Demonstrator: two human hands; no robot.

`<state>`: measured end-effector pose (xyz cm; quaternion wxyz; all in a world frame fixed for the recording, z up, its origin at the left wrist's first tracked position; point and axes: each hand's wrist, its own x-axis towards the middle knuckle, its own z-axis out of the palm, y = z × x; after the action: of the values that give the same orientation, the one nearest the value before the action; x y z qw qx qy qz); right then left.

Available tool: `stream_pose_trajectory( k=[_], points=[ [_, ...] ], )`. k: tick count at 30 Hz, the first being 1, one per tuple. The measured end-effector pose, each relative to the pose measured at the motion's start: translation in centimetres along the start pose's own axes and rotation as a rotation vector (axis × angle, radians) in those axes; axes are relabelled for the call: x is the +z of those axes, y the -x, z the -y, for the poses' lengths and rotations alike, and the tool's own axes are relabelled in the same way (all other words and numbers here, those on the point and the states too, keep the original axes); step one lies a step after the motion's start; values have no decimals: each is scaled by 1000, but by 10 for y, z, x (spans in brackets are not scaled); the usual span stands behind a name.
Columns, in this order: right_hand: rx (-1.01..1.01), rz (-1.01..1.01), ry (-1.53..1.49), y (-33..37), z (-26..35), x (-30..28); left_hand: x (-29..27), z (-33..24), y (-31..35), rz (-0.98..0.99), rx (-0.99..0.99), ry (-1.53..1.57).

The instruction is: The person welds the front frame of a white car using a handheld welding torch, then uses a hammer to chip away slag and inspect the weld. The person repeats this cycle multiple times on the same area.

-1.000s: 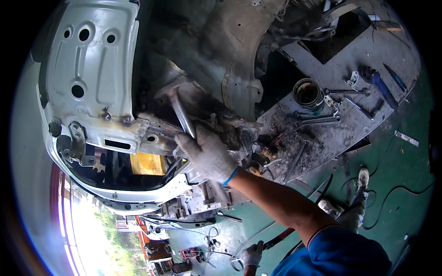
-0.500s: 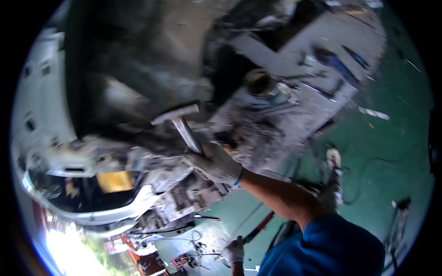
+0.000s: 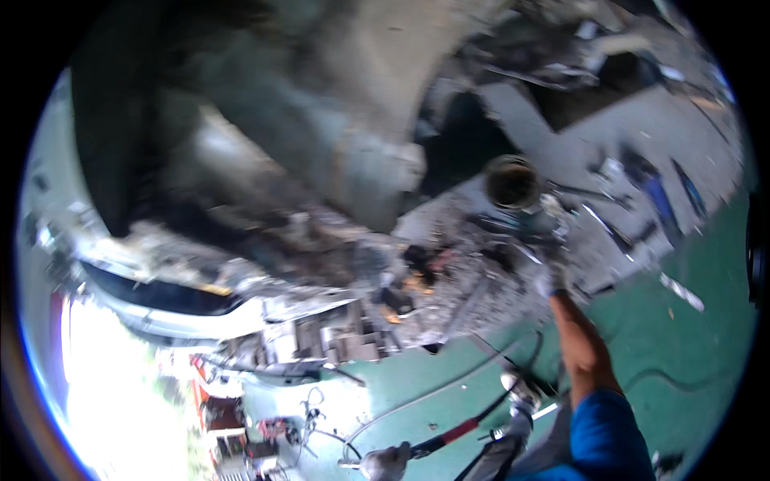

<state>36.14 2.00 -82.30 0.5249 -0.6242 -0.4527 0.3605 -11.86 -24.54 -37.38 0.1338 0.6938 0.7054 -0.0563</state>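
Note:
My right hand, in a pale work glove, reaches low over the grey platform beside a pile of metal tools. Motion smears its fingers, so whether they grip anything cannot be made out. Near it lie thin metal tools and a round open can with a dark inside. Down at the lower edge, my gloved left hand is closed round a long bar with a black and red shaft. A short metal end of that bar sticks out past the glove.
A stripped, dirty car body fills the upper left. Farther right on the platform are a blue-handled tool and a dark slim tool. Hoses cross the green floor, near my shoe.
My right hand, which held up a hammer over the car body, has swung right and down to the platform tools. The hammer can no longer be made out. The view has shifted left.

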Motion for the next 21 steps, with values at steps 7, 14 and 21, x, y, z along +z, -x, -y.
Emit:
stream_pose_trajectory(
  k=[7, 14, 21],
  points=[
    [-115, 1142, -246, 112, 370, -10, -117, -160, -56, -323, 450, -270],
    [-510, 671, -318, 114, 508, -60, -237, -282, -132, -419, 826, -354],
    [-462, 493, -278, 89, 573, -63, -316, -328, -151, -747, 999, -295]
  ],
)
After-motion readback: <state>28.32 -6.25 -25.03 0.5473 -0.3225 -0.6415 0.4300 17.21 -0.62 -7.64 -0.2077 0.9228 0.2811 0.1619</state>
